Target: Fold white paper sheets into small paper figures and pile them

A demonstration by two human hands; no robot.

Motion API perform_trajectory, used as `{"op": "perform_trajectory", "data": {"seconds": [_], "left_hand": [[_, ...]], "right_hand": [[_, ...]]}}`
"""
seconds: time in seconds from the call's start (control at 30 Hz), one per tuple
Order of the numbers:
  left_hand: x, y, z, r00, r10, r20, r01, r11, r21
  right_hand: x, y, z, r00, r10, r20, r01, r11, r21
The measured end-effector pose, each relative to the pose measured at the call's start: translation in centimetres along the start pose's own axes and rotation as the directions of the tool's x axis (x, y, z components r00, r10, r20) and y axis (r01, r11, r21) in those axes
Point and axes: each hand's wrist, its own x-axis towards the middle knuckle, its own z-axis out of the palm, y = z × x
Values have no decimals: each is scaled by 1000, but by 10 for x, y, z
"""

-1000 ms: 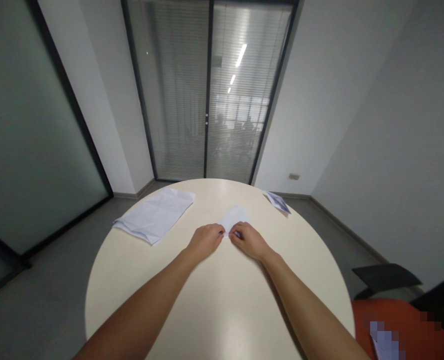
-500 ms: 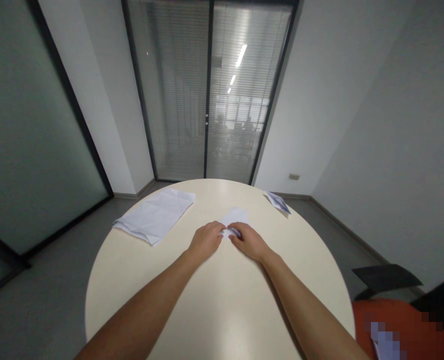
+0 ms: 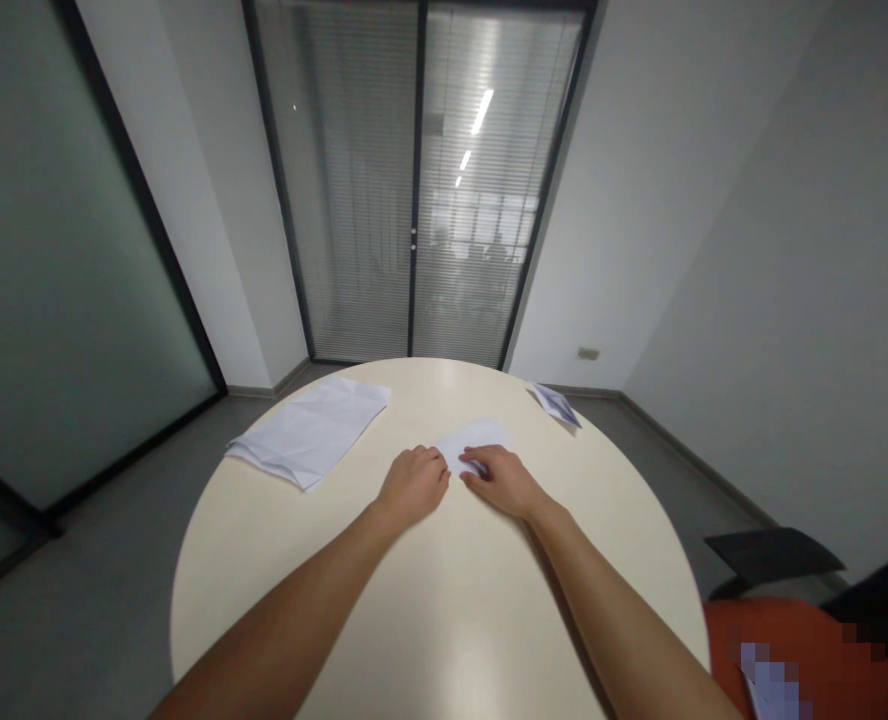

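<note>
A small piece of white folded paper (image 3: 481, 434) lies on the round table's far half, under both hands. My left hand (image 3: 416, 482) is closed at its left edge, the fingers bent and the thumb tucked in close. At its near right side my right hand (image 3: 505, 482) is curled, with a bit of the paper between thumb and fingertips. The part of the paper beneath the fingers is hidden, so its folds cannot be made out.
Larger white sheets of paper (image 3: 313, 430) lie on the table (image 3: 444, 620) at the left. A folded paper piece (image 3: 556, 405) sits near its far right edge. An orange chair (image 3: 721, 640) with a black armrest (image 3: 774, 555) stands at the right.
The small paper now lies flatter and reaches farther right. My hands have moved slightly apart, and a raised fold between the fingertips is no longer seen.
</note>
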Motion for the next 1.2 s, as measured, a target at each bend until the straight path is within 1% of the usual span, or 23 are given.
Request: {"op": "perform_trajectory", "data": {"seconds": [0.13, 0.33, 0.43, 0.57, 0.7, 0.8, 1.03, 1.2], "left_hand": [[1, -2, -2, 998, -60, 13, 59, 997, 46], [-1, -9, -1, 996, -82, 23, 82, 997, 4], [-2, -11, 0, 995, -101, 6, 100, 995, 24], [-3, -13, 4, 991, -135, -1, 135, 989, 51], [-4, -14, 6, 984, -180, -9, 180, 982, 50], [-4, -14, 5, 986, -169, -14, 169, 984, 46], [-2, -12, 4, 996, -90, -10, 90, 996, 7], [-4, -7, 10, 999, -45, 31, 44, 999, 20]], "right_hand": [[-2, -3, -6, 998, -44, 54, 43, 999, 30], [-5, -8, -5, 980, -120, 157, 95, 983, 160], [-7, -9, -5, 967, -162, 196, 120, 971, 206], [-9, -7, -4, 963, -179, 202, 131, 965, 228], [-9, 2, -5, 978, -123, 169, 98, 984, 147], [-10, 6, -5, 977, -111, 181, 91, 989, 117], [-11, 2, -4, 972, -123, 201, 95, 985, 143], [-9, 5, -1, 972, -137, 188, 106, 981, 164]]}}
